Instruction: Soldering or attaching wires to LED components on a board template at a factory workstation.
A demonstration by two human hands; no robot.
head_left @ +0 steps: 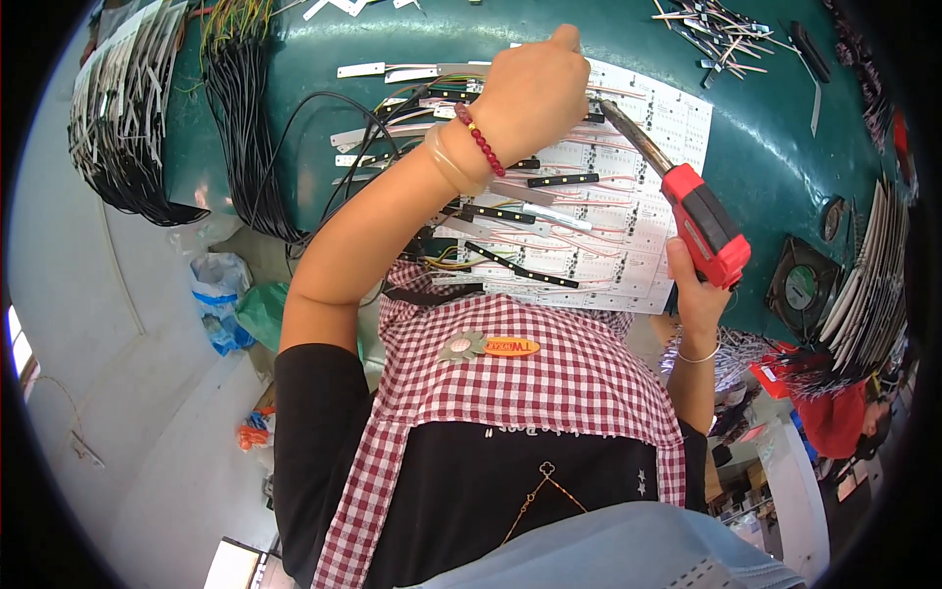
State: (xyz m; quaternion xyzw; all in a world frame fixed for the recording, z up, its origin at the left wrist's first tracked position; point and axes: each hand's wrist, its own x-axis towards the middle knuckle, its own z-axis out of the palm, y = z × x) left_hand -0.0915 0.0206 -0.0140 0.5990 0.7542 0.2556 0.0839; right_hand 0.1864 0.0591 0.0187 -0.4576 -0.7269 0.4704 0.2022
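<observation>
My right hand [699,293] is closed around the handle of a red and black soldering gun [705,221]. Its metal barrel points up and left, and its tip is close to the fingers of my left hand [538,86]. That left hand is curled with the back toward me over the upper part of a white printed sheet [677,128]; its fingertips, and whatever they pinch, are mostly hidden. Black LED strips [563,181] with red and white wires lie in rows across the sheet, beside grey and white strips [556,216]. A black cable [319,96] loops in from the left.
Bundles of black cables [243,128] and wired strips [123,128] hang over the green table's [324,49] left side. Loose wired pieces [721,34] lie at the far right. A black fan [800,285] and a stack of pale strips [868,285] sit at the right edge.
</observation>
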